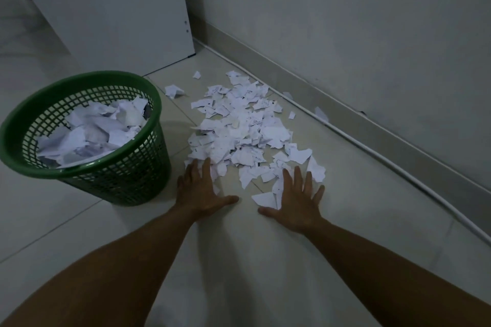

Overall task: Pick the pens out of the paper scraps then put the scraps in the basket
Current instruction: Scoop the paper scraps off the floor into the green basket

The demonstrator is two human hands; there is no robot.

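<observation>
While flat on the floor, both hands [204, 188] [295, 199] spread wide, gripping nothing, just by the scraps [239, 130].
Scoop together, then lift left into the basket [148, 178].

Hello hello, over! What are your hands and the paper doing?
Left hand, right hand open, flat on floor at scrap pile. Basket part full. No pens seen. Nothing blocking.
</observation>
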